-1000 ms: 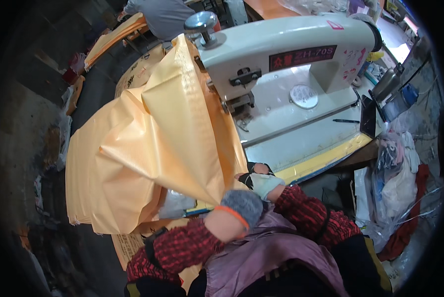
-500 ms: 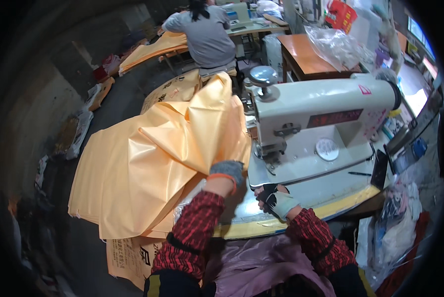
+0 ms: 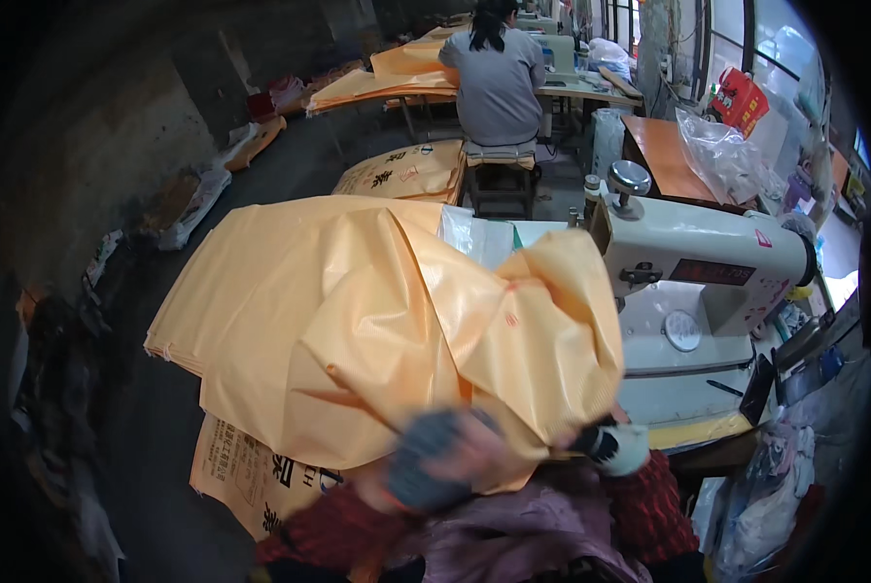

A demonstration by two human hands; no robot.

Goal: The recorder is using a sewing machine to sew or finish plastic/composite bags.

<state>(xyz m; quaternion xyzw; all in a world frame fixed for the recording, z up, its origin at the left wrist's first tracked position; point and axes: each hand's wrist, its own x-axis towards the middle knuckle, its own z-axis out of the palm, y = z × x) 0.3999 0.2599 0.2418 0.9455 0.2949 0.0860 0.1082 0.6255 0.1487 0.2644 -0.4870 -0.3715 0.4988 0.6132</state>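
Note:
A glossy yellow-orange woven plastic sack (image 3: 542, 330) lies crumpled before me, its raised right part hiding the needle area of the white sewing machine (image 3: 713, 243). At the sack's lower right edge is my right hand (image 3: 610, 442), in a black and white fingerless glove, its fingers closed on the material. My left hand (image 3: 445, 457), in a grey glove, is smeared by motion in front of the sack's near edge; whether it grips the sack cannot be made out. To the left, a stack of similar sacks (image 3: 231, 282) spreads under the crumpled one.
A printed sack (image 3: 231, 466) hangs below the stack. Ahead, a person in grey (image 3: 499, 87) sits on a stool at another machine, beside more sacks (image 3: 406, 175). A brown table (image 3: 654, 160) with clear plastic stands behind my machine. Plastic bags (image 3: 766, 476) hang at right.
The sack's raised part has swung right and toward me, covering the machine's front. My left hand has come nearer my body; my right hand has moved right and now meets the sack. The view has shifted.

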